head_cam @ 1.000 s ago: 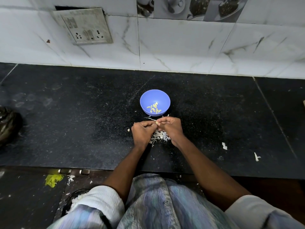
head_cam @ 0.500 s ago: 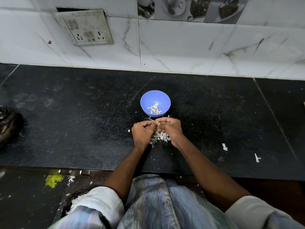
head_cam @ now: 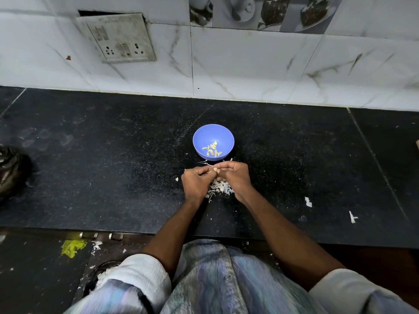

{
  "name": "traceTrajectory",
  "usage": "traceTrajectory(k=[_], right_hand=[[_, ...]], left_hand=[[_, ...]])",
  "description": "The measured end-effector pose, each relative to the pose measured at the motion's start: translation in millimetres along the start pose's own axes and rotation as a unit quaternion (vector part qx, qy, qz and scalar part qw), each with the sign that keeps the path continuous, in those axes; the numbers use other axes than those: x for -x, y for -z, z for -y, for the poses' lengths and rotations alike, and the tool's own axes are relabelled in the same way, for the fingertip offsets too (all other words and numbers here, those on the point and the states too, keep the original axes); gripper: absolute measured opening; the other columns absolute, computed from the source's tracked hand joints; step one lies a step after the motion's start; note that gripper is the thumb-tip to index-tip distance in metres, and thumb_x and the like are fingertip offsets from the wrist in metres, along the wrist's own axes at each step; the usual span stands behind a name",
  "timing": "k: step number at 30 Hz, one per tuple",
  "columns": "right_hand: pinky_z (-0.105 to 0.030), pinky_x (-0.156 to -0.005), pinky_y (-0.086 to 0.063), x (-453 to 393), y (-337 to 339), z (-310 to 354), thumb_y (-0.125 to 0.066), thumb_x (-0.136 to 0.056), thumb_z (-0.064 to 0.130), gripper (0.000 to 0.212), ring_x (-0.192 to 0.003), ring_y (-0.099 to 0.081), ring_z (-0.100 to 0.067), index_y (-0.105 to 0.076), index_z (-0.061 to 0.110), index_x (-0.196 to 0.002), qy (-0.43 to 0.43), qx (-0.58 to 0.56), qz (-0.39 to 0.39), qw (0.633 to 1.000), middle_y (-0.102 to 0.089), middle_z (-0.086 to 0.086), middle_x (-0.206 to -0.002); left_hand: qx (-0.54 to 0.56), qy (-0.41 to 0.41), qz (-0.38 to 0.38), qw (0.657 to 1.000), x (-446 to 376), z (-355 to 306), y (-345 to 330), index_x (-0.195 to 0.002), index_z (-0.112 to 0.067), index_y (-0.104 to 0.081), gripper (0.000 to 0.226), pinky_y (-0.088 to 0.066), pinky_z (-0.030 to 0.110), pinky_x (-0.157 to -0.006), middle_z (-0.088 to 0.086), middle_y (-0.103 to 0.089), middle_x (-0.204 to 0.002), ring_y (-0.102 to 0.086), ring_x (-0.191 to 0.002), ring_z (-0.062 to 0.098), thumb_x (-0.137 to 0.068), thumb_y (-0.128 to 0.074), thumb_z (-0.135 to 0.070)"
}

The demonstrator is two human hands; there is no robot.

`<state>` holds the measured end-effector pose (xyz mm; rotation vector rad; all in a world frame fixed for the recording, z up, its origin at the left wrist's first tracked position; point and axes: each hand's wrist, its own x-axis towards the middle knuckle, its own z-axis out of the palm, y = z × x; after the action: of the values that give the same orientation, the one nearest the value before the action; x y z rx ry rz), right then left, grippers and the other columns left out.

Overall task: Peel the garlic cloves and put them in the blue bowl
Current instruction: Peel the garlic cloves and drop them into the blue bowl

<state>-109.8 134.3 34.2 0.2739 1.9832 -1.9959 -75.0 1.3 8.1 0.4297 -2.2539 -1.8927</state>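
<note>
A: From the head view, where are the hands?

B: Both sit knuckle to knuckle on the black bench (head_cam: 113,168), just near of the blue bowl (head_cam: 213,134). The left hand (head_cam: 196,183) and the right hand (head_cam: 233,177) have their fingers curled in, pinching one small pale garlic clove (head_cam: 215,170) between their tips.

A: And the rest of the garlic?

B: A few peeled cloves (head_cam: 212,149) lie in the bottom of the bowl. A heap of white skins (head_cam: 218,188) lies on the bench under and between the wrists.

A: Anything else around?

B: Two loose scraps of skin (head_cam: 308,201) lie well off to the right. A dark bag (head_cam: 11,171) sits at the far left edge, and a switch plate (head_cam: 118,37) hangs on the tiled wall beyond.
</note>
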Motion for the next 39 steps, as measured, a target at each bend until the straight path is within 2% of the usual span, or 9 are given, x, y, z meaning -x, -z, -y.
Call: traceTrajectory(k=[4, 10, 12, 15, 18, 24, 28, 35, 39], right_hand=[[-0.027, -0.075, -0.063, 2.2, 1.0, 3.9, -0.074, -0.09, -0.003, 0.015, -0.082, -0.076, -0.019, -0.074, -0.004, -0.104, -0.027, -0.045, 0.015, 0.999, -0.079, -0.016, -0.096], [-0.029, -0.076, -0.063, 1.9, -0.1, 4.7, -0.075, -0.089, -0.003, 0.018, -0.083, -0.077, -0.022, -0.073, -0.005, -0.107, -0.048, -0.08, 0.005, 0.996, -0.078, -0.018, -0.098], [-0.029, -0.076, -0.063, 1.5, -0.4, 4.1, -0.074, -0.089, -0.003, 0.016, -0.082, -0.076, -0.022, -0.073, -0.007, -0.105, -0.046, -0.086, 0.004, 0.995, -0.078, -0.018, -0.096], [-0.026, -0.069, -0.061, 0.1, -0.6, 3.1, -0.075, -0.09, -0.001, 0.015, -0.075, -0.075, -0.019, -0.075, -0.006, -0.104, -0.032, -0.062, -0.01, 0.998, -0.077, -0.017, -0.089], [-0.02, -0.063, -0.057, -1.9, -0.3, 3.1, -0.073, -0.091, -0.001, 0.014, -0.067, -0.068, -0.012, -0.076, -0.004, -0.105, -0.008, -0.02, -0.02, 1.0, -0.077, -0.014, -0.083], [-0.028, -0.076, -0.062, -6.7, -2.7, -1.3, -0.073, -0.091, -0.002, 0.013, -0.08, -0.075, -0.02, -0.079, 0.001, -0.101, 0.015, 0.035, -0.011, 0.999, -0.079, -0.012, -0.089], [-0.029, -0.077, -0.062, -7.9, -2.8, -3.6, -0.072, -0.091, -0.001, 0.013, -0.081, -0.077, -0.021, -0.08, 0.003, -0.101, 0.037, 0.06, -0.006, 0.998, -0.08, -0.009, -0.087], [-0.033, -0.082, -0.064, -6.8, -3.2, -3.9, -0.07, -0.093, -0.003, 0.017, -0.089, -0.078, -0.023, -0.079, 0.001, -0.107, 0.055, 0.079, 0.013, 0.995, -0.08, -0.009, -0.092], [-0.037, -0.084, -0.064, -8.5, -4.6, -4.7, -0.068, -0.094, -0.003, 0.016, -0.09, -0.078, -0.025, -0.079, 0.002, -0.105, 0.059, 0.081, 0.019, 0.995, -0.08, -0.009, -0.094]], left_hand=[[-0.007, 0.005, -0.003, 1.0, -1.4, 3.2, 1.3, -0.091, -0.02, -0.086, 0.022, -0.064, 0.045, -0.07, -0.005, -0.08, -0.077, -0.071, -0.071, 0.012, -0.081, -0.075, -0.036], [-0.023, -0.002, -0.032, 0.999, -1.0, 1.7, -0.2, -0.09, -0.019, -0.086, 0.007, -0.064, 0.042, -0.071, -0.008, -0.079, -0.077, -0.076, -0.073, 0.019, -0.087, -0.08, -0.02], [-0.028, -0.005, -0.045, 0.999, -0.3, -1.4, -1.3, -0.09, -0.018, -0.085, 0.004, -0.064, 0.037, -0.069, -0.008, -0.079, -0.076, -0.074, -0.069, 0.012, -0.088, -0.081, -0.017], [-0.028, -0.008, -0.045, 0.999, 0.7, -4.2, -2.2, -0.09, -0.02, -0.082, 0.005, -0.061, 0.029, -0.067, -0.007, -0.078, -0.077, -0.07, -0.066, 0.004, -0.091, -0.08, -0.015], [-0.052, -0.024, -0.043, 0.997, 2.0, -2.9, -1.5, -0.092, -0.024, -0.08, 0.01, -0.06, 0.031, -0.067, -0.007, -0.077, -0.077, -0.07, -0.067, 0.011, -0.093, -0.076, -0.015], [-0.067, -0.032, -0.048, 0.996, 2.8, -2.6, 0.1, -0.088, -0.021, -0.081, 0.004, -0.062, 0.036, -0.066, -0.007, -0.075, -0.072, -0.072, -0.067, 0.014, -0.09, -0.078, -0.021], [-0.073, -0.031, -0.043, 0.996, 1.5, -0.2, 2.4, -0.083, -0.022, -0.081, 0.009, -0.062, 0.038, -0.063, -0.004, -0.075, -0.07, -0.072, -0.067, 0.022, -0.09, -0.077, -0.019], [-0.058, -0.017, -0.031, 0.998, 1.7, -3.7, 3.0, -0.081, -0.02, -0.079, 0.01, -0.057, 0.022, -0.061, -0.01, -0.074, -0.067, -0.066, -0.059, 0.002, -0.089, -0.081, -0.015], [-0.039, -0.004, -0.027, 0.999, 3.0, -5.0, 0.9, -0.088, -0.012, -0.08, 0.006, -0.056, 0.018, -0.062, -0.007, -0.077, -0.07, -0.07, -0.063, 0.001, -0.093, -0.076, -0.011]])
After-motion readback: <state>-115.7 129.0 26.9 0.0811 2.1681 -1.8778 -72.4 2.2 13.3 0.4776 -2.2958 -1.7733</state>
